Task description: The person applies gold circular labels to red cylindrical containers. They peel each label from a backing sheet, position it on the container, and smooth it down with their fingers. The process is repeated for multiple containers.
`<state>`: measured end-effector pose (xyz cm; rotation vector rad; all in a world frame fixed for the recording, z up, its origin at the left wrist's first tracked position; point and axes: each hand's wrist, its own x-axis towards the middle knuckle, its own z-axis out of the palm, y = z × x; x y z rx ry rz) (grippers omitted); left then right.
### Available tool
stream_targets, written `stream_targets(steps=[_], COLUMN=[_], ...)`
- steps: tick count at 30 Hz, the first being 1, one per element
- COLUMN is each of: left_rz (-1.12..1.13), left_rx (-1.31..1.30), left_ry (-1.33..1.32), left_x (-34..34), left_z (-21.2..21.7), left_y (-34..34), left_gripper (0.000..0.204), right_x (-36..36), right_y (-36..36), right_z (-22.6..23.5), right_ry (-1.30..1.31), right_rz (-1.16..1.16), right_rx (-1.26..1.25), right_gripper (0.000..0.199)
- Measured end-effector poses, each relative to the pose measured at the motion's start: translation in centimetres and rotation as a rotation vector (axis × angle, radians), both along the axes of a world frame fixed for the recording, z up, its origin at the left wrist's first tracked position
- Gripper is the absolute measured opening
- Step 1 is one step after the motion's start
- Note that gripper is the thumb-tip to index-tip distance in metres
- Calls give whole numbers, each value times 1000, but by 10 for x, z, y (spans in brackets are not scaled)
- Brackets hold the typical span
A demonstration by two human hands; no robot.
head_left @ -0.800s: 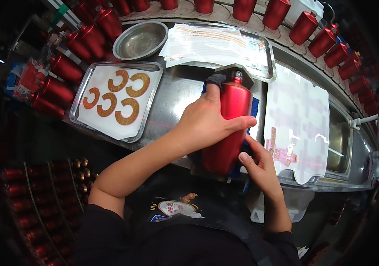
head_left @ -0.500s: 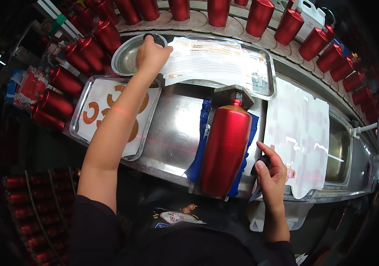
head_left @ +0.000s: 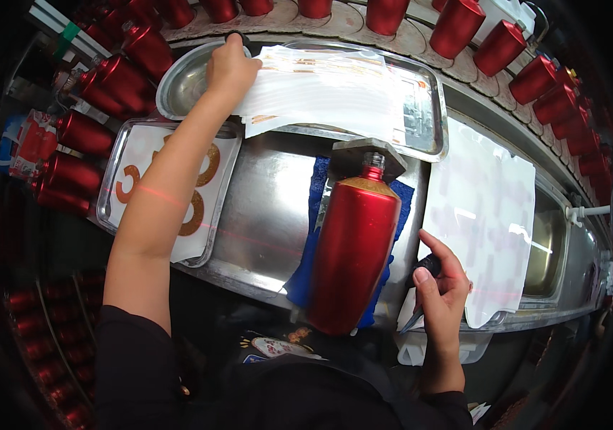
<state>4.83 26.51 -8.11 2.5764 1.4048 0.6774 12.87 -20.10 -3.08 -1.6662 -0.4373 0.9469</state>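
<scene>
Left hand point(head_left: 231, 66) let go of the glossy red metal bottle point(head_left: 353, 251) and pinched the clear film sheets point(head_left: 321, 89) on the far steel tray point(head_left: 432, 118), while the right hand point(head_left: 441, 290) stayed clenched on a small dark tool point(head_left: 427, 266).

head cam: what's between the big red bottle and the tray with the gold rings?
In the head view, only a bare strip of steel worktop and the edge of the blue cloth separate the red bottle from the ring tray; the left forearm crosses that tray.
</scene>
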Motion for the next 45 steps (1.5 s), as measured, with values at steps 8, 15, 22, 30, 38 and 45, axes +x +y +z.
stream_targets(steps=[8, 15, 22, 30, 38, 45], left_rz=[-264, -801, -893, -514, -447, -463], left_rx=[230, -504, -428, -784, -874, -798], left_ry=[7, -174, -383, -799, -829, -930], left_x=[14, 57, 1, -110, -138, -125], left_z=[43, 170, 173, 57, 11, 3], left_y=[-34, -195, -236, -328, -337, -336], left_gripper=[27, 37, 27, 43, 45, 32], right_x=[19, 92, 102, -10, -43, -45], right_y=[6, 102, 53, -26, -29, -19], right_z=[20, 62, 65, 29, -2, -1], right_ry=[-156, -565, -210, -29, -63, -109], right_rz=[-34, 118, 481, 206, 166, 102], right_rx=[104, 474, 392, 92, 103, 108], right_gripper=[46, 48, 23, 12, 12, 12])
